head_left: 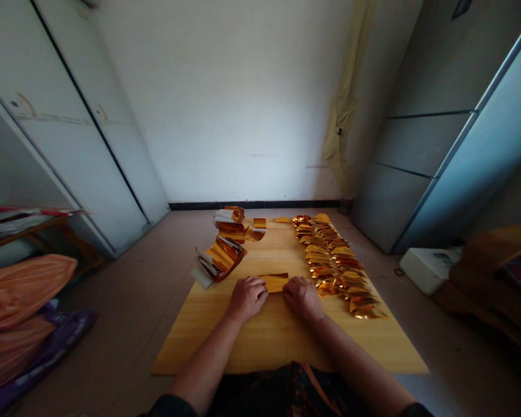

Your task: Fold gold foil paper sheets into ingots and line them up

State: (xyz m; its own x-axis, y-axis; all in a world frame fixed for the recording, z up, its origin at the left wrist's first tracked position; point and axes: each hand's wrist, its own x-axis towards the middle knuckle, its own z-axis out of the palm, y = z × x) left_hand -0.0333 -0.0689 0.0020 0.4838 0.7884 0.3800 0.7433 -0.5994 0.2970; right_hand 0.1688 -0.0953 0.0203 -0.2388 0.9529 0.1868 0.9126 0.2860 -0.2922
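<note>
A partly folded sheet of gold foil paper [275,283] lies on the wooden table [260,341] in front of me. My left hand [247,296] grips its left end with curled fingers. At the opposite end, my right hand [303,296] has its fingers closed on the paper too. Beyond my left hand sit loose stacks of gold foil sheets [221,258], some showing pale undersides. To the right, folded gold paper pieces [336,263] stand in long, overlapping rows. My fingertips are partly hidden.
Pale cabinets [78,127] stand on the left and a grey refrigerator [434,127] on the right. A white box [428,269] rests on the floor beside a wooden chair [495,272]. Orange plastic bags [24,295] lie at the left, and a white wall [243,104] rises behind.
</note>
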